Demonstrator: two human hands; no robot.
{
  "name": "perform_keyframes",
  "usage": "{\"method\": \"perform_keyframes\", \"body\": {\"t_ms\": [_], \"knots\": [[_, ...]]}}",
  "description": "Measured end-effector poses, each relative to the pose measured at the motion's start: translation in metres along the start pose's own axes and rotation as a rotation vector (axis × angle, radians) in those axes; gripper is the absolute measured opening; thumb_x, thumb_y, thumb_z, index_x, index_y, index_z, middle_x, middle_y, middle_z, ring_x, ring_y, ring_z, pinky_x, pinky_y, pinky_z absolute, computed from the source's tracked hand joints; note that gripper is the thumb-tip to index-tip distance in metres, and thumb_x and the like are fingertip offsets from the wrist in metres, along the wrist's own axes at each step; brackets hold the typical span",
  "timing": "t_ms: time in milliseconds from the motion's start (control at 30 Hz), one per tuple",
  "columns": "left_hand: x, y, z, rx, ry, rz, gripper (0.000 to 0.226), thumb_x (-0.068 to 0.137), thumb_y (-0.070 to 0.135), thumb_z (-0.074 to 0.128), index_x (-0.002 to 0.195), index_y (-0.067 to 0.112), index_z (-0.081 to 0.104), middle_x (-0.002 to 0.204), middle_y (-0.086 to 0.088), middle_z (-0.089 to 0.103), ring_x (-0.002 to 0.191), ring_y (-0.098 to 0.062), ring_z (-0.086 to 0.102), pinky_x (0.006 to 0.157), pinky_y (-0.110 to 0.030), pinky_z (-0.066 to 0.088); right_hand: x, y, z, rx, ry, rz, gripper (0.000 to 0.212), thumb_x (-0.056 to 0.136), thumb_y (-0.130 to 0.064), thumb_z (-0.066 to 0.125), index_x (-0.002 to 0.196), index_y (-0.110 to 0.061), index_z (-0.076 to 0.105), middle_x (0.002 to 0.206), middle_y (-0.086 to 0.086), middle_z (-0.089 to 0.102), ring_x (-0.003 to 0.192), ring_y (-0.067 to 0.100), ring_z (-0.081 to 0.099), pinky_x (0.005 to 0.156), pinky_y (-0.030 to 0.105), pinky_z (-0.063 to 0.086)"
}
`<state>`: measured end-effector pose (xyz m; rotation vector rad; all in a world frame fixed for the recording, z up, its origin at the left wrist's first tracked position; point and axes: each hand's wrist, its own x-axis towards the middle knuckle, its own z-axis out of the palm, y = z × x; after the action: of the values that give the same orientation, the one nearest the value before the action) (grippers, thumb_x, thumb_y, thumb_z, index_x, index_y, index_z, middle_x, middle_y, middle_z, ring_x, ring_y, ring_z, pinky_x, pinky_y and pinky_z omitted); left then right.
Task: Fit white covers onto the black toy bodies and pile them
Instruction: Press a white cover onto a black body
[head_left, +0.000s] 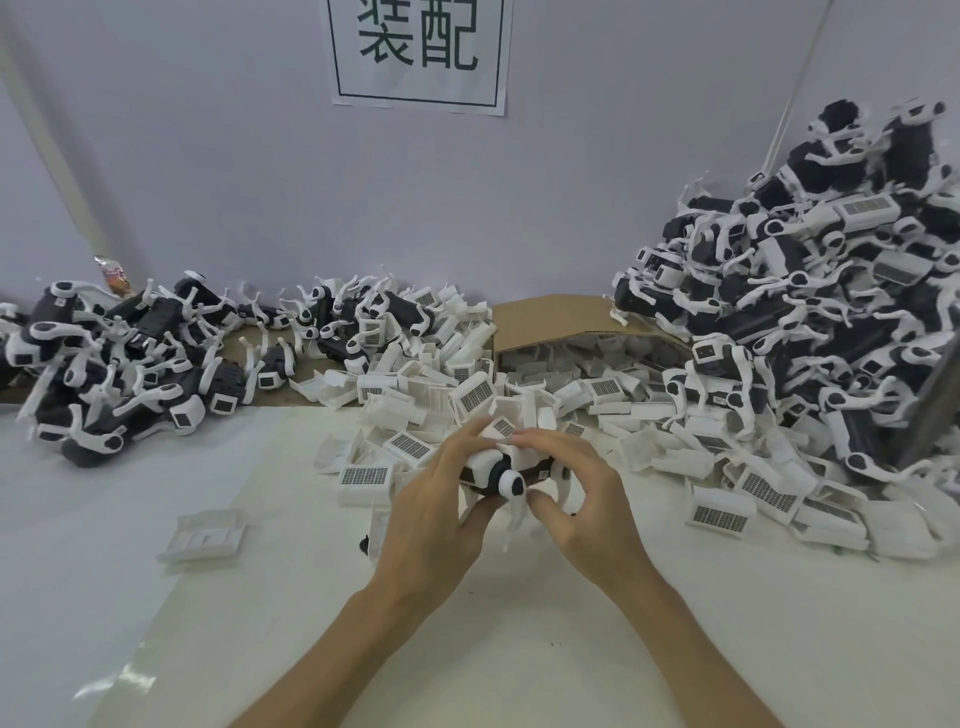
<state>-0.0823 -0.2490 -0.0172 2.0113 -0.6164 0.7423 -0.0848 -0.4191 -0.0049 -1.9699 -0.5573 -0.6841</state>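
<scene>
Two hands, one toy body, three heaps

Head view, centre: one black toy body (511, 475) with white legs and a round white joint facing the camera, held just above the white tabletop (571, 649). Left hand (441, 514) grips its near-left side, fingers curled around it and thumb underneath. Right hand (582, 493) clasps it from the right, fingertips pressing on top and thumb at the lower front. One white cover (501, 427) with a dark grid panel sits on top of the body under both sets of fingertips; whether it is fully seated cannot be told.

Head view, behind the hands: loose heap of white covers (415, 395), many showing grid panels, spilling from an open cardboard box (545, 317) lying on its side and spreading right along the table. One single white cover (205, 535) lies apart at near left, hollow side up.

Head view, left: low pile of black toy bodies (130, 364) with white legs, tangled, against the wall.

Head view, right: tall pile of black-and-white toy bodies (831, 291), rising well above the box, its foot touching the spread of covers.

Head view, rear: pale wall (208, 156) with one white paper sign (418, 52) bearing two large dark characters inside a thin frame. One small orange packet (115, 275) stands behind the left pile.
</scene>
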Motion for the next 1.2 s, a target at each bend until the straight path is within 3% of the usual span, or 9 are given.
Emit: {"method": "perform_keyframes", "body": {"t_ms": [133, 333, 433, 567, 700, 833, 967, 1067, 1200], "knots": [[-0.003, -0.002, 0.003, -0.001, 0.017, -0.016, 0.051, 0.082, 0.013, 0.082, 0.126, 0.022, 0.056, 0.116, 0.017, 0.067, 0.098, -0.005, 0.064, 0.081, -0.030, 0.054, -0.001, 0.004, 0.003, -0.092, -0.018, -0.008, 0.066, 0.072, 0.000, 0.075, 0.126, -0.036, 0.060, 0.122, -0.023, 0.062, 0.116, 0.004, 0.053, 0.101, 0.032, 0.044], [-0.002, 0.002, 0.002, -0.108, -0.012, -0.024, 0.056, 0.083, 0.018, 0.081, 0.120, 0.040, 0.046, 0.110, 0.024, 0.062, 0.094, 0.005, 0.061, 0.076, -0.009, 0.046, 0.000, 0.012, 0.005, -0.284, 0.007, -0.025, 0.062, 0.070, -0.015, 0.084, 0.128, -0.021, 0.064, 0.119, -0.021, 0.059, 0.115, 0.014, 0.053, 0.097, 0.046, 0.043], [0.001, 0.002, 0.000, -0.091, -0.024, -0.043, 0.052, 0.081, 0.025, 0.082, 0.112, 0.048, 0.047, 0.107, 0.024, 0.063, 0.094, -0.002, 0.061, 0.076, -0.012, 0.046, 0.001, 0.012, 0.002, -0.290, 0.044, -0.046, 0.049, 0.070, -0.027, 0.079, 0.117, -0.019, 0.069, 0.109, -0.034, 0.053, 0.105, 0.011, 0.051, 0.091, 0.041, 0.045], [0.009, -0.004, -0.007, -0.091, -0.144, -0.132, 0.062, 0.074, 0.012, 0.086, 0.112, 0.046, 0.050, 0.102, 0.022, 0.067, 0.093, -0.005, 0.063, 0.081, -0.028, 0.052, 0.002, 0.018, 0.000, -0.285, 0.015, -0.056, 0.049, 0.068, -0.023, 0.090, 0.113, -0.017, 0.071, 0.106, -0.015, 0.061, 0.104, 0.012, 0.049, 0.089, 0.026, 0.042], [0.013, -0.011, -0.013, 0.048, -0.156, -0.107, 0.047, 0.068, 0.008, 0.087, 0.110, 0.023, 0.073, 0.103, 0.011, 0.072, 0.099, -0.020, 0.062, 0.091, -0.049, 0.048, 0.002, 0.021, 0.002, -0.308, -0.031, -0.033, 0.058, 0.063, -0.022, 0.093, 0.116, -0.020, 0.070, 0.108, -0.007, 0.063, 0.105, 0.016, 0.051, 0.092, 0.031, 0.043], [0.013, -0.011, -0.010, 0.101, -0.153, -0.081, 0.045, 0.070, 0.006, 0.080, 0.113, 0.020, 0.074, 0.114, 0.008, 0.072, 0.108, -0.021, 0.062, 0.095, -0.045, 0.047, 0.002, 0.020, 0.002, -0.282, -0.033, -0.016, 0.054, 0.063, -0.020, 0.093, 0.112, -0.021, 0.070, 0.107, -0.013, 0.062, 0.104, 0.010, 0.052, 0.091, 0.040, 0.046], [0.012, -0.011, -0.012, 0.098, -0.166, -0.043, 0.042, 0.070, 0.019, 0.066, 0.111, 0.019, 0.074, 0.105, 0.008, 0.074, 0.095, -0.012, 0.064, 0.082, -0.027, 0.051, 0.002, 0.020, 0.004, -0.222, -0.052, 0.062, 0.048, 0.062, -0.021, 0.092, 0.104, -0.022, 0.070, 0.100, -0.012, 0.067, 0.096, 0.009, 0.061, 0.082, 0.040, 0.052], [0.012, -0.012, -0.014, 0.135, -0.187, -0.035, 0.036, 0.072, 0.023, 0.064, 0.107, 0.022, 0.073, 0.097, 0.010, 0.073, 0.088, -0.013, 0.064, 0.075, -0.036, 0.054, 0.002, 0.021, 0.004, -0.162, -0.081, 0.089, 0.044, 0.062, -0.020, 0.091, 0.100, -0.024, 0.069, 0.092, -0.008, 0.066, 0.084, 0.012, 0.064, 0.070, 0.032, 0.054], [0.012, -0.013, -0.014, 0.225, -0.163, 0.010, 0.030, 0.072, 0.027, 0.066, 0.101, 0.024, 0.072, 0.089, 0.011, 0.072, 0.080, -0.015, 0.063, 0.071, -0.041, 0.053, 0.003, 0.022, 0.002, -0.169, -0.083, 0.071, 0.044, 0.059, -0.020, 0.094, 0.097, -0.023, 0.071, 0.086, -0.007, 0.066, 0.079, 0.014, 0.063, 0.067, 0.028, 0.050]]}}
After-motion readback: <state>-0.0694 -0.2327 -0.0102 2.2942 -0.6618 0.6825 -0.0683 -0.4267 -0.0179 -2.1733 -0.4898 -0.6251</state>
